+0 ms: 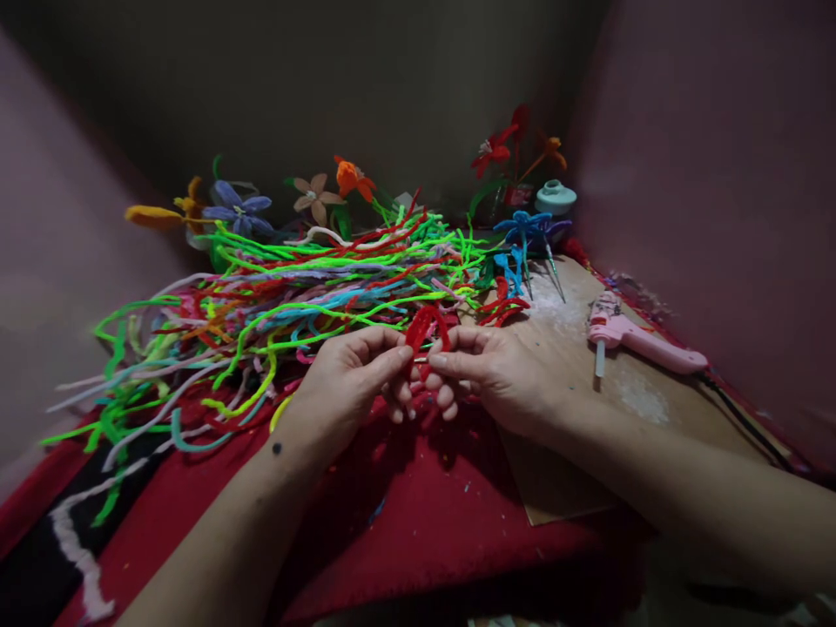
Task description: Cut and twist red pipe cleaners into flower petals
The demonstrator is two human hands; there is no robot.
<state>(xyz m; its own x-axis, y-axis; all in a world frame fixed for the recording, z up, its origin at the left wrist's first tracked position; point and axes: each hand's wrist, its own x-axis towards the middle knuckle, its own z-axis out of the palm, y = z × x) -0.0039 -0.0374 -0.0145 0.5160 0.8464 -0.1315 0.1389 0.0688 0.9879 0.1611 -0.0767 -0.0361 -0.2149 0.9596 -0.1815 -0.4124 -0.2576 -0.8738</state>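
Observation:
Between my two hands is a red pipe cleaner (421, 324), bent into a narrow arch that points away from me. My left hand (366, 370) pinches its left side between thumb and forefinger. On the other side, my right hand (487, 366) grips it the same way, fingers curled beneath. The lower ends of the pipe cleaner are partly hidden by my fingers. Just beyond my hands lies a large heap of pipe cleaners (313, 279) in green, red, blue, pink and other colours. More bent red pipe cleaners (504, 305) rest right of the heap.
A pink glue gun (643, 341) lies on a brown board (575, 322) at the right, its black cord (741, 414) trailing off. Blue pipe-cleaner flowers (524, 228) and a pale bottle (556, 198) are behind. Other flowers (239, 209) line the back. Red cloth (405, 522) covers the table.

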